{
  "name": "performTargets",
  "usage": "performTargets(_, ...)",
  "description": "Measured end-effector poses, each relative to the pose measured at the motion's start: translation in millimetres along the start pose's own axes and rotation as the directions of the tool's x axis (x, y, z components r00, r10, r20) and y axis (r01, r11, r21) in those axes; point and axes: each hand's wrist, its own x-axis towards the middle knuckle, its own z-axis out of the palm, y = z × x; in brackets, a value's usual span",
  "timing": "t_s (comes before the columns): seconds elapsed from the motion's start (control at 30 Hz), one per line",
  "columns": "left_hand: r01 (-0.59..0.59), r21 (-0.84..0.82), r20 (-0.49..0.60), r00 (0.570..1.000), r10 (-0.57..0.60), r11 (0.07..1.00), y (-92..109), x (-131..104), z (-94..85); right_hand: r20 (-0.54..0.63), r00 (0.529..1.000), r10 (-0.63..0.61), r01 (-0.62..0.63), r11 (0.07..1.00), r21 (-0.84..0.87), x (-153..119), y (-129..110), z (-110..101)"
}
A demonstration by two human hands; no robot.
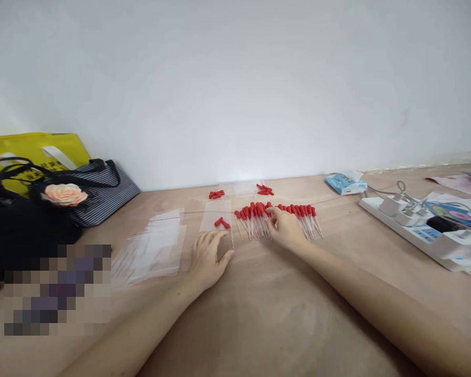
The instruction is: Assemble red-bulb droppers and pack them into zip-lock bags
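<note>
A row of droppers with red rubber bulbs and thin clear stems lies in the middle of the table. My right hand reaches into this row, its fingers curled at the red bulbs and pinching at a dropper; the fingertips are partly hidden. To the left, my left hand rests with its fingers and thumb apart, holding nothing. Just beyond its fingertips is a clear zip bag, with a couple of loose red bulbs showing on it. A dropper stem points down near my left index finger.
A stack of clear zip bags spreads left of my left hand. More red bulbs and red-bulbed droppers lie by the wall. Bags stand left. A tissue pack and a power strip with plugs occupy the right.
</note>
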Motion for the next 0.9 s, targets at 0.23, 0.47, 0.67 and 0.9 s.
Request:
performTargets(0.23, 0.005, 0.009, 0.029, 1.0, -0.005, 1.0, 0.1, -0.4, 1.5, 0.058, 0.984, 0.167, -0.154, 0.971, -0.182, 25.1, -18.1, 19.7)
performTargets(0.47, 0.047, 0.035, 0.099, 0.994, -0.05, 0.998, 4.1, 0.2, 1.1, 0.079, 0.987, 0.138, -0.117, 0.968, -0.222, 26.5, -27.7, 20.5)
performTargets(0.67, 0.085, 0.045, 0.058, 0.994, -0.087, 0.995, -1.0, 8.3, -5.5, 0.233, 0.972, 0.009, 0.053, 0.965, -0.255, 24.6, -62.8, 22.8)
performTargets(0.9, 0.219, 0.37, 0.052, 0.965, -0.255, 0.903, -12.5, 51.6, -7.1, 0.353, 0.924, 0.147, -0.021, 0.941, -0.338, 40.8, -84.7, 40.1)
